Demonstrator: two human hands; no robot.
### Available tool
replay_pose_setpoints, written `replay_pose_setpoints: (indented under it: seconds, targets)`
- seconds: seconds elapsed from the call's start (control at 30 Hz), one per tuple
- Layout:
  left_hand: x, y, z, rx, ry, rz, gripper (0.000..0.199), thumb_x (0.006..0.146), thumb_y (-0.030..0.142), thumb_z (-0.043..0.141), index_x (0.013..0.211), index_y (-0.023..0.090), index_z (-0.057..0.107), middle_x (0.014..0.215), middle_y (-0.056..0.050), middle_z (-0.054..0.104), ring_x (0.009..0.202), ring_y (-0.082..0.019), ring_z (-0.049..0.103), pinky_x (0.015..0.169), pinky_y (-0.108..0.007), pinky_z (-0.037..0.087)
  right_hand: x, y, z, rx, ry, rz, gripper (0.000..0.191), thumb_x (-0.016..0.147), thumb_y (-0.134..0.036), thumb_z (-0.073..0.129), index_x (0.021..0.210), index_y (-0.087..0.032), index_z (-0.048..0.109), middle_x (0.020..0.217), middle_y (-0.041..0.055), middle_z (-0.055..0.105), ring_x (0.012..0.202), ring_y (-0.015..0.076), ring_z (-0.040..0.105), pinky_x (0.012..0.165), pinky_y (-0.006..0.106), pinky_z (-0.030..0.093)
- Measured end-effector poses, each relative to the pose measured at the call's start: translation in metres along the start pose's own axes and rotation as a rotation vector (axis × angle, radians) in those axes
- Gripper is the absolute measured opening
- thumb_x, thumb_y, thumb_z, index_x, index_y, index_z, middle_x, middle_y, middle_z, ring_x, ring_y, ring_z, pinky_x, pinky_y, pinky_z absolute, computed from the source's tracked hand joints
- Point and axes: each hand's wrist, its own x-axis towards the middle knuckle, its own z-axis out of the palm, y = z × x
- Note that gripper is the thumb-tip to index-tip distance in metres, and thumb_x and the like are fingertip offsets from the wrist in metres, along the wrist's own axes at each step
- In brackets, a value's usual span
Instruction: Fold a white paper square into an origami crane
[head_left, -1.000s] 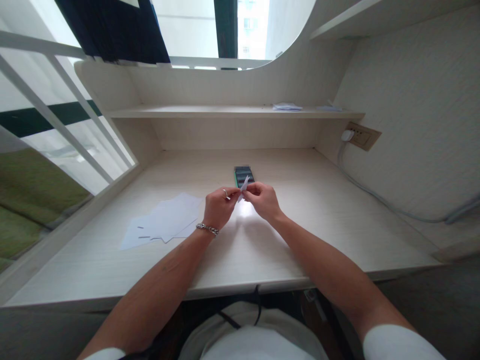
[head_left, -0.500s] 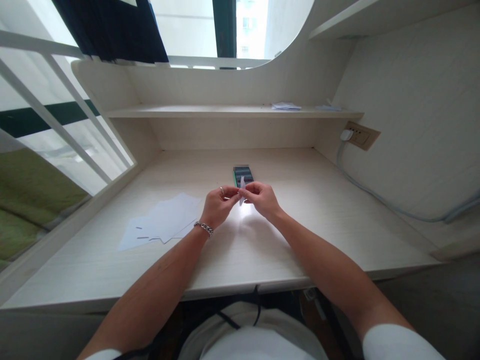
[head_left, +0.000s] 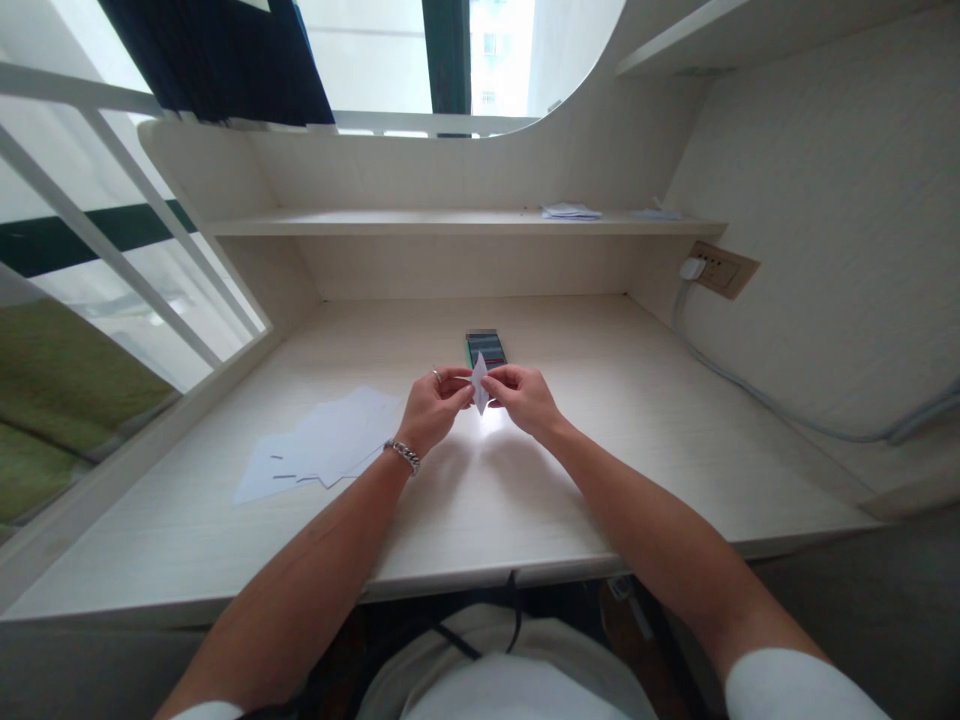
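A small folded piece of white paper [head_left: 479, 384] stands upright between my two hands, a little above the desk. My left hand [head_left: 437, 405], with a ring and a chain bracelet, pinches its left side. From the right, my right hand [head_left: 523, 398] grips the other side between thumb and fingers. Just beyond the fingers a phone [head_left: 486, 346] lies on the desk, its screen lit and its near end hidden by the hands. Left of my left hand, several loose sheets of white paper [head_left: 330, 435] lie overlapping.
Along the back of the desk [head_left: 600, 470] runs a shelf [head_left: 390, 222] with folded papers [head_left: 571, 211] on it. A wall socket [head_left: 724, 270] on the right holds a white plug, with a grey cable [head_left: 765, 402] trailing along the wall. White railings [head_left: 142, 220] stand at the left.
The left hand has shifted slightly left, and the folded paper has turned and spread, so more of its white face shows. The right hand has barely moved.
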Motion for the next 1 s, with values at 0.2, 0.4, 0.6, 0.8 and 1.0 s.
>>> replay_pose_setpoints:
  seconds: [0.2,0.4,0.6,0.8,1.0]
  targets:
    - [0.001,-0.008,-0.003,0.205,0.0,0.092,0.02,0.072,0.028,0.072,0.086,0.014,0.07,0.08,-0.008,0.075,0.072,-0.019,0.07,0.067,-0.029,0.055,-0.002,0.0,0.001,-0.21,0.031,-0.108,0.021,0.08,-0.036,0.066,0.085,-0.017,0.071,0.077,0.006,0.072,0.067,0.0178,0.067,0.064,0.031,0.057]
    - [0.002,-0.008,-0.004,0.254,0.022,0.11,0.021,0.074,0.033,0.072,0.083,0.013,0.071,0.077,-0.008,0.074,0.071,-0.019,0.069,0.068,-0.029,0.054,-0.007,-0.007,0.002,-0.273,-0.002,-0.167,0.017,0.074,-0.027,0.071,0.087,-0.016,0.07,0.082,0.0071,0.074,0.073,0.0182,0.07,0.07,0.03,0.056]
    - [0.002,-0.005,-0.001,0.198,-0.003,0.071,0.024,0.073,0.034,0.073,0.083,0.012,0.069,0.077,-0.008,0.073,0.068,-0.017,0.067,0.066,-0.028,0.053,-0.004,-0.003,0.001,-0.287,0.03,-0.157,0.014,0.077,-0.018,0.063,0.088,-0.017,0.07,0.085,0.0069,0.074,0.076,0.0188,0.069,0.074,0.032,0.054]
    - [0.001,-0.004,0.0,0.216,-0.009,0.07,0.027,0.075,0.038,0.072,0.084,0.013,0.069,0.075,-0.008,0.073,0.066,-0.017,0.067,0.063,-0.028,0.052,0.0,0.003,-0.001,-0.278,0.032,-0.151,0.012,0.077,-0.021,0.062,0.086,-0.019,0.069,0.081,0.0045,0.072,0.073,0.0178,0.065,0.071,0.032,0.052]
    - [-0.003,0.002,-0.001,0.436,0.017,0.206,0.024,0.08,0.038,0.068,0.084,0.014,0.073,0.081,-0.008,0.074,0.073,-0.018,0.068,0.067,-0.028,0.052,-0.001,-0.001,0.002,-0.172,0.012,-0.128,0.016,0.075,-0.031,0.068,0.083,-0.018,0.066,0.079,0.0041,0.069,0.069,0.0165,0.064,0.067,0.031,0.052]
